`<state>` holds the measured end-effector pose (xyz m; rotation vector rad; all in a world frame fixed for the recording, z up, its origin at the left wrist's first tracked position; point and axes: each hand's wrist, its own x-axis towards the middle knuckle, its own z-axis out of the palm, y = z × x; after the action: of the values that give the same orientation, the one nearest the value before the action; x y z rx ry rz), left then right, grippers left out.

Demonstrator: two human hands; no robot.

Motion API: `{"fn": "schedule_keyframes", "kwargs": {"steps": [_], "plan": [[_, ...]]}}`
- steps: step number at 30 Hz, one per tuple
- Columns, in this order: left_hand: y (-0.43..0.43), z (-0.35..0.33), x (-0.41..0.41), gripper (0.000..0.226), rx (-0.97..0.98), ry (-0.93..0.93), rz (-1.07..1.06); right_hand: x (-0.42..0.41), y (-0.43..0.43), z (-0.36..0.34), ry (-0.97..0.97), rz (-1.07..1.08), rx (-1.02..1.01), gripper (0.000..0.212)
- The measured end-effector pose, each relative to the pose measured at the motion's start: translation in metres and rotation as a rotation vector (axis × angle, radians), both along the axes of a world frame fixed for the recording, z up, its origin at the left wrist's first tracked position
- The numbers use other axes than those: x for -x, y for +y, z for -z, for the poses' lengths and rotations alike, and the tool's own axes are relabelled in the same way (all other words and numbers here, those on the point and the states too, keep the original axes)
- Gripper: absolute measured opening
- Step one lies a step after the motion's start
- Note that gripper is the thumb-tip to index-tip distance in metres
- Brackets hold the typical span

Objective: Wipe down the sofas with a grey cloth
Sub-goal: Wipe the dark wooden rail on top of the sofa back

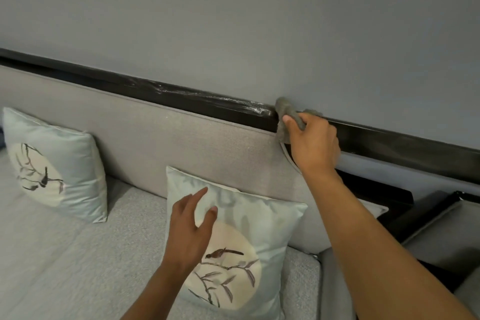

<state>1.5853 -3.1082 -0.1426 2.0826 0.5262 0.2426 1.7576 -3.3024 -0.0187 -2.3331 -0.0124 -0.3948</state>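
So the cloth (283, 108) looks soft and light, best held wadded: right hand (314, 145) fingers curl round it on the sofa rail (181, 97); left hand (189, 228) hovers open, empty.

- Right hand (313, 144) grips grey cloth (287, 114) on the sofa's dark rail (181, 97), right of centre.
- Left hand (191, 228), fingers relaxed, over cushion (259, 218), lower centre.
- Second cushion (65, 163) at left.

Looks like a home living room. Shows a grey fabric sofa (78, 254) with a dark wood rail (117, 80) along its back, set against a plain blue-grey wall (233, 21). Carries a left cushion (55, 163) and a near cushion (241, 236), both pale with bird prints. Has a second seat (441, 239) at right.
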Motion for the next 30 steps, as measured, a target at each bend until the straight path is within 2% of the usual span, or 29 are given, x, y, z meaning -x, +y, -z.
{"fn": "schedule_keyframes", "kwargs": {"steps": [4,7,13,16,18,24,30], "plan": [[0.018,-0.045,-0.033,0.045,-0.019,-0.148,0.016,-0.006,0.019,-0.01,0.062,-0.011,0.12,0.029],[0.024,-0.06,-0.072,0.051,0.002,-0.19,0.064,-0.009,0.03,-0.014,0.089,-0.002,0.194,0.026],[0.04,-0.064,-0.142,0.063,-0.229,-0.231,0.022,-0.026,0.049,-0.023,0.145,0.024,0.328,0.034],[0.052,-0.063,-0.172,0.06,-0.282,-0.229,0.063,-0.032,0.09,-0.022,0.137,-0.007,0.349,0.033],[0.053,-0.058,-0.177,0.057,-0.273,-0.246,0.064,-0.034,0.102,-0.02,0.138,-0.007,0.355,0.034],[0.061,-0.041,-0.172,0.062,-0.267,-0.294,0.125,-0.038,0.086,-0.024,0.202,0.229,0.382,0.04],[0.067,-0.041,-0.169,0.073,-0.31,-0.27,0.199,-0.046,0.138,-0.02,0.152,0.06,0.437,0.037]]}}
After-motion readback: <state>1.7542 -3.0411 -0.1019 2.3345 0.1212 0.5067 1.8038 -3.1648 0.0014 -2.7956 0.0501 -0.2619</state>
